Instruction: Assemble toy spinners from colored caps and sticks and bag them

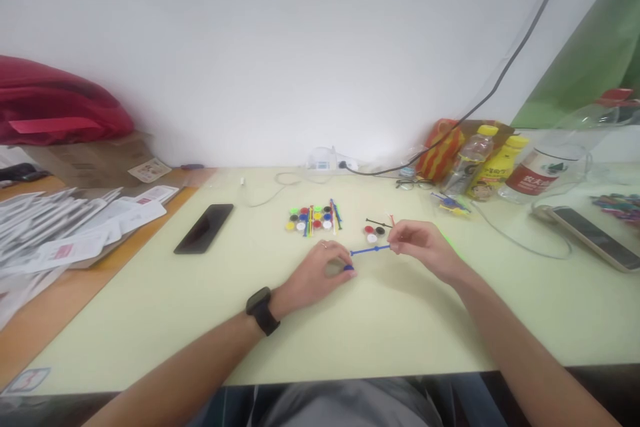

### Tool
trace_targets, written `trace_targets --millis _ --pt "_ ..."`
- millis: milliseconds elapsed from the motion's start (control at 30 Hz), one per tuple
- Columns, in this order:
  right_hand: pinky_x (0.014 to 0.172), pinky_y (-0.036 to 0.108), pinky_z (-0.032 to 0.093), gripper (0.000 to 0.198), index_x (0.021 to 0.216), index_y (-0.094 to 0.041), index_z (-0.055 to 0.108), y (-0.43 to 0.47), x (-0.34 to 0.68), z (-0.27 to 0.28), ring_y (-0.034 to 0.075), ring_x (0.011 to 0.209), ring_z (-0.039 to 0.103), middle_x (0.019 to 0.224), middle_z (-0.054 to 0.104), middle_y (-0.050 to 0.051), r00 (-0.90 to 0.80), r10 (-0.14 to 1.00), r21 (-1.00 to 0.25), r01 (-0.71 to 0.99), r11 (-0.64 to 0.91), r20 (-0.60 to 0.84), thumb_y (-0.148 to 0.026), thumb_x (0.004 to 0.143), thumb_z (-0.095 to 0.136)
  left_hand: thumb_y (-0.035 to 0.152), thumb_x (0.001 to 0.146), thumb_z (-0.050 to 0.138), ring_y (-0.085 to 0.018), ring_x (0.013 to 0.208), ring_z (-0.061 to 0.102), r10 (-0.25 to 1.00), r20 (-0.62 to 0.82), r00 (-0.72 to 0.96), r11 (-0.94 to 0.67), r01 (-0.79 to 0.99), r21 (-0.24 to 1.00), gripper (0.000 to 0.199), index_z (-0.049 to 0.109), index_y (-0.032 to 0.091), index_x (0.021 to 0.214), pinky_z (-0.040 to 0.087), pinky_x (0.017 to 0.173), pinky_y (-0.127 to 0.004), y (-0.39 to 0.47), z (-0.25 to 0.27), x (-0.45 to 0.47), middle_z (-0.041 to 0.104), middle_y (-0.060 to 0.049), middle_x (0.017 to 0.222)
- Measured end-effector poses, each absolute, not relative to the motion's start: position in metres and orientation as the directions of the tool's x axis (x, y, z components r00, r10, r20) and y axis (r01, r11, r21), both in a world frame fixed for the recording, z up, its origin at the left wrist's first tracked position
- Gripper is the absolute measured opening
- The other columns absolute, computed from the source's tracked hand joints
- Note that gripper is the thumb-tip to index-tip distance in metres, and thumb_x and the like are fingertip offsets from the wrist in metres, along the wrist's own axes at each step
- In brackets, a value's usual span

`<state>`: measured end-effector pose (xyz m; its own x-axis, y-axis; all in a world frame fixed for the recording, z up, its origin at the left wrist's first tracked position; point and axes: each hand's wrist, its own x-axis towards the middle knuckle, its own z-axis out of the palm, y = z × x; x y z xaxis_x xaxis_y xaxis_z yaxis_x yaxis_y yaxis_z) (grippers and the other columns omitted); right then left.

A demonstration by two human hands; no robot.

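My left hand is closed in a pinch on a small blue disc just above the table. A thin blue plastic stick with a knob near its middle points left from my right hand, whose fingertips pinch its right end. The stick's free end comes close to my left fingertips; whether they touch I cannot tell. Behind the hands lie red, black and white discs and a black stick. Farther left is a group of coloured discs and sticks in several colours.
A black phone lies to the left, another phone to the right. Bottles and glasses stand or lie at the back right. Papers and a cardboard box are at far left. A cable hangs along the wall.
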<state>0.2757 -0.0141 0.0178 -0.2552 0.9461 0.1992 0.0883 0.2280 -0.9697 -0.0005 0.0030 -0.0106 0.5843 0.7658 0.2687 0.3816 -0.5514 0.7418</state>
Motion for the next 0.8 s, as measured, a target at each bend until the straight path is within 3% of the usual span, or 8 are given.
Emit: trace_targets --millis 167,367,533,800 --pt "0.066 0.029 0.048 0.021 0.088 -0.019 0.069 -0.018 0.259 0.015 0.015 0.071 0.057 0.079 0.063 0.002 -0.283 0.945 -0.985 0.009 0.174 0.165 -0.034 0.080 0.082 0.038 0.090 0.070 -0.017 0.079 0.063 0.827 0.162 0.538 -0.341 0.252 0.906 0.020 0.067 0.019 0.099 0.052 0.074 -0.031 0.004 -0.009 0.002 0.070 -0.003 0.091" --pt "0.069 0.030 0.051 0.023 0.088 -0.019 0.068 -0.016 0.238 0.000 0.016 0.072 0.060 0.079 0.064 0.002 -0.307 0.930 -0.969 0.071 0.235 0.203 -0.039 0.084 0.079 0.036 0.079 0.083 -0.020 0.092 0.068 0.844 0.133 0.519 -0.228 0.123 0.966 0.033 0.070 0.017 0.103 0.055 0.088 -0.035 0.008 -0.012 0.002 0.072 -0.007 0.100" --pt "0.075 0.034 0.055 0.022 0.087 -0.020 0.068 -0.013 0.235 -0.006 0.018 0.077 0.062 0.083 0.067 0.005 -0.284 0.919 -0.922 0.195 0.334 0.273 -0.042 0.088 0.072 0.038 0.085 0.078 -0.022 0.097 0.069 0.849 0.160 0.503 -0.241 0.100 0.965 0.030 0.070 0.017 0.104 0.056 0.091 -0.037 0.009 -0.014 0.002 0.073 -0.009 0.103" --pt "0.073 0.034 0.056 0.021 0.086 -0.021 0.067 -0.018 0.230 -0.004 0.019 0.076 0.063 0.080 0.067 0.004 -0.294 0.907 -0.887 0.261 0.380 0.302 -0.041 0.090 0.067 0.033 0.090 0.071 -0.022 0.098 0.070 0.836 0.250 0.489 -0.388 0.204 0.899 0.021 0.072 0.019 0.106 0.057 0.090 -0.036 0.006 -0.007 0.002 0.075 -0.008 0.104"
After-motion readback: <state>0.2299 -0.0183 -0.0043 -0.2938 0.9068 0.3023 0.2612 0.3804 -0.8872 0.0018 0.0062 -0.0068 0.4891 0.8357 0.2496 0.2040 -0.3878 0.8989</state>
